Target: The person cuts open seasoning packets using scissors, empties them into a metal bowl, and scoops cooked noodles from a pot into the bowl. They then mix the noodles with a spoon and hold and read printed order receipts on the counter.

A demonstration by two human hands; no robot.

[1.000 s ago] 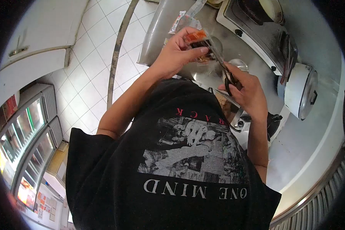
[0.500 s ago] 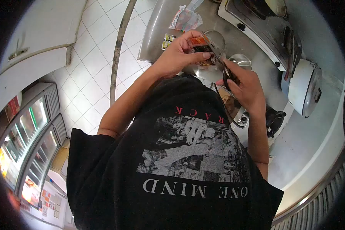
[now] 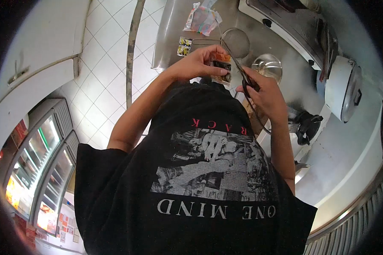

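Observation:
My left hand point(image 3: 195, 64) pinches a small sachet point(image 3: 221, 64), orange at the top and dark below, between thumb and fingers. Dark-handled scissors point(image 3: 246, 80) are in my right hand point(image 3: 266, 95), their blades pointing up beside the sachet's right edge. Beyond my hands, a round mesh strainer point(image 3: 235, 43) lies on the metal counter point(image 3: 168, 32). A yellow-and-black packet point(image 3: 184, 46) rests left of the strainer, near its handle. Farther back lies a pink and clear plastic bag point(image 3: 202, 19). A shiny round bowl point(image 3: 267, 68) stands just past my right hand.
At the upper right is a stove point(image 3: 281, 32) with pans on it. A white lidded pot point(image 3: 342, 89) stands at the right. A black object point(image 3: 304, 125) sits beside my right forearm. Lit glass-door coolers point(image 3: 32, 157) are at the left, past the tiled floor point(image 3: 102, 42).
The scissors have shifted slightly left and their blades now lie beside the sachet's edge. The view has moved, so more of the strainer and the yellow-and-black packet shows.

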